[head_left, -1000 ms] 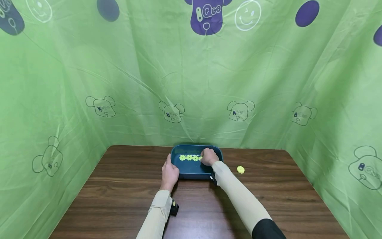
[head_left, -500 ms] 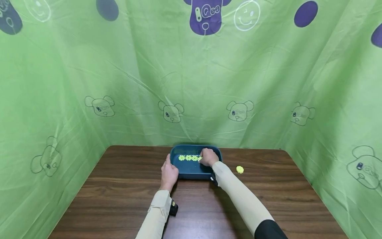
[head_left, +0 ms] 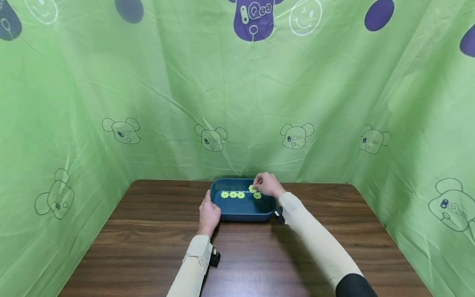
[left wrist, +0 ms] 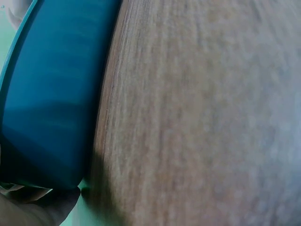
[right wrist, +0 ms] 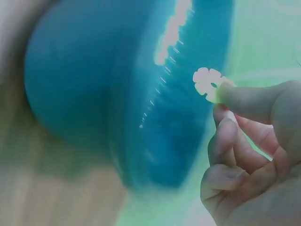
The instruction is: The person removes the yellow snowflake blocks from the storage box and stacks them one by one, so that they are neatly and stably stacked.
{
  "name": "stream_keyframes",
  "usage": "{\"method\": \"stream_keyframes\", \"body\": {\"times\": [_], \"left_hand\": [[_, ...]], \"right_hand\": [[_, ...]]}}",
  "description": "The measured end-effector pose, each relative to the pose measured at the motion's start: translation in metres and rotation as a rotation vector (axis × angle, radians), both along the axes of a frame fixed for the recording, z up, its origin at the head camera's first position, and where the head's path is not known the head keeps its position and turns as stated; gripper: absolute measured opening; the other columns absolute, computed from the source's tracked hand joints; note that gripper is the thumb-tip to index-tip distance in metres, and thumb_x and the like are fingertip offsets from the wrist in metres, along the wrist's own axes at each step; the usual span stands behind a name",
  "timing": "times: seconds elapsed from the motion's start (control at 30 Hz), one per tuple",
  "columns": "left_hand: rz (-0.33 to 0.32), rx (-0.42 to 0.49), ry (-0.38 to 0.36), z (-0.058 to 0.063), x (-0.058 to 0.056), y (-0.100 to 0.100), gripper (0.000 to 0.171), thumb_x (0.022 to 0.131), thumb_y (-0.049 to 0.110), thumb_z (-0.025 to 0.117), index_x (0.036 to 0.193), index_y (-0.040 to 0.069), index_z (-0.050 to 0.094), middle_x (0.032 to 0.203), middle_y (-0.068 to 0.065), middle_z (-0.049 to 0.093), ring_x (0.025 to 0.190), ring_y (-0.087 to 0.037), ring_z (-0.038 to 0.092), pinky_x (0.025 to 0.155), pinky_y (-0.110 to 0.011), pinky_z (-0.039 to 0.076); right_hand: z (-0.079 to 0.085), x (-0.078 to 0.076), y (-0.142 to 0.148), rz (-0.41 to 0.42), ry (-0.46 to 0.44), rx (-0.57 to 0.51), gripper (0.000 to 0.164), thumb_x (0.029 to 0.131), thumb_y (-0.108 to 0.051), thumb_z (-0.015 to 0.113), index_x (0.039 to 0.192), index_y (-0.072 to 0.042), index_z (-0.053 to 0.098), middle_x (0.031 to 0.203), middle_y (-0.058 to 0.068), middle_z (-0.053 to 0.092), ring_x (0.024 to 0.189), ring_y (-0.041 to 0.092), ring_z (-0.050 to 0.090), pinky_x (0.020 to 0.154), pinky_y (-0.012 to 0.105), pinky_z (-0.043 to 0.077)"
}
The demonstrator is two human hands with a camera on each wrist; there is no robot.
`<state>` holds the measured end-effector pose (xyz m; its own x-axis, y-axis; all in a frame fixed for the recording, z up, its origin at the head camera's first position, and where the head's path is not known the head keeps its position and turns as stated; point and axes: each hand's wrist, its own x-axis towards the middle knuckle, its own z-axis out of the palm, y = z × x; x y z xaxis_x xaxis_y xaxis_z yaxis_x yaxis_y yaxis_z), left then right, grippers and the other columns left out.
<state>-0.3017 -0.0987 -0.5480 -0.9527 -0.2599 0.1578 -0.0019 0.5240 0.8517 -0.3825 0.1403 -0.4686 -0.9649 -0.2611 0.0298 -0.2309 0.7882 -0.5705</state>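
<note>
"Blue tray [head_left: 242, 208], long side along the front edge, use it as landmark. What's the step?"

"Handling one small part. Right hand [head_left: 269, 184] is over the tray's far right portion, pinching a yellow flower piece [right wrist: 205, 83]. Right wrist view has it clearly: thumb and finger closed on the rim, petals showing, other fingers curled below with nothing visible in them"

"Placing or lifting out?"

"Can't tell. My call: mid-transfer, piece held above the tray floor, not lying on it"

"Other pieces?"

"Row of three flower pieces [head_left: 233, 194] flat inside the tray, left half. One lone flower piece [head_left: 257, 195] in the right half, just nearer the tray's front than the held one. Gap between row and lone piece"

"Left hand [head_left: 209, 212]?"

"At the tray's left end, touching the outside. Index finger looks fairly straight along that wall, rest partly hidden. No small piece seen in it; can't tell if it truly grips. Probably steadying"

"Surroundings, quick"

"Tabletop [head_left: 148, 239] under the tray, green cloth [head_left: 167, 103] behind it"

"So what does the next move call for?"

"I'd say a light pinch, piece kept level, tray held still by the left. If it goes down, lay it flat in the gap; if it comes out, clear the tray's rim. Main risk: knuckles nudging the lone piece"
</note>
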Motion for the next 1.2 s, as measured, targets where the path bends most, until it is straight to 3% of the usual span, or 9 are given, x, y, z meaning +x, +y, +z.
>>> {"method": "stream_keyframes", "body": {"times": [0.23, 0.4, 0.7, 0.93, 1.2], "left_hand": [[-0.003, -0.016, 0.008, 0.001, 0.001, -0.002, 0.062, 0.095, 0.001, 0.043, 0.157, 0.002, 0.034, 0.140, -0.029, 0.054, 0.119, -0.041, 0.061, 0.102, -0.055, 0.049], [-0.006, -0.018, 0.007, 0.000, -0.001, -0.003, 0.063, 0.095, 0.002, 0.042, 0.158, 0.003, 0.033, 0.140, -0.029, 0.054, 0.115, -0.040, 0.062, 0.101, -0.055, 0.050], [0.001, -0.015, 0.004, -0.002, -0.004, -0.006, 0.063, 0.095, 0.003, 0.042, 0.158, 0.003, 0.033, 0.141, -0.028, 0.054, 0.114, -0.038, 0.061, 0.102, -0.055, 0.049], [0.001, -0.021, 0.014, -0.001, -0.001, -0.004, 0.063, 0.094, 0.001, 0.043, 0.157, 0.001, 0.035, 0.136, -0.029, 0.056, 0.116, -0.040, 0.061, 0.102, -0.056, 0.048], [-0.006, -0.007, 0.020, -0.002, -0.002, -0.001, 0.063, 0.094, 0.002, 0.043, 0.157, 0.003, 0.035, 0.138, -0.028, 0.056, 0.112, -0.037, 0.062, 0.103, -0.054, 0.049]], "right_hand": [[0.026, 0.004, 0.050, -0.041, 0.047, -0.060, 0.009, 0.093, -0.017, 0.073, 0.096, -0.008, 0.072, 0.093, 0.007, 0.073, 0.086, 0.022, 0.067, 0.078, 0.038, 0.055], [0.029, 0.010, 0.089, -0.079, 0.070, -0.054, 0.014, 0.094, -0.018, 0.071, 0.102, -0.006, 0.073, 0.097, 0.011, 0.073, 0.089, 0.025, 0.067, 0.080, 0.041, 0.054], [0.015, 0.018, 0.135, -0.012, -0.065, 0.073, 0.010, 0.093, -0.013, 0.071, 0.095, -0.005, 0.076, 0.090, 0.009, 0.075, 0.080, 0.018, 0.062, 0.072, 0.033, 0.048], [-0.006, 0.022, 0.158, -0.038, -0.335, -0.059, 0.009, 0.095, -0.008, 0.068, 0.098, -0.001, 0.072, 0.094, 0.009, 0.071, 0.082, 0.020, 0.061, 0.072, 0.035, 0.052], [-0.029, 0.026, 0.172, -0.036, -0.373, -0.108, 0.014, 0.094, -0.010, 0.070, 0.099, 0.003, 0.071, 0.093, 0.009, 0.070, 0.076, 0.016, 0.059, 0.067, 0.031, 0.051]]}}
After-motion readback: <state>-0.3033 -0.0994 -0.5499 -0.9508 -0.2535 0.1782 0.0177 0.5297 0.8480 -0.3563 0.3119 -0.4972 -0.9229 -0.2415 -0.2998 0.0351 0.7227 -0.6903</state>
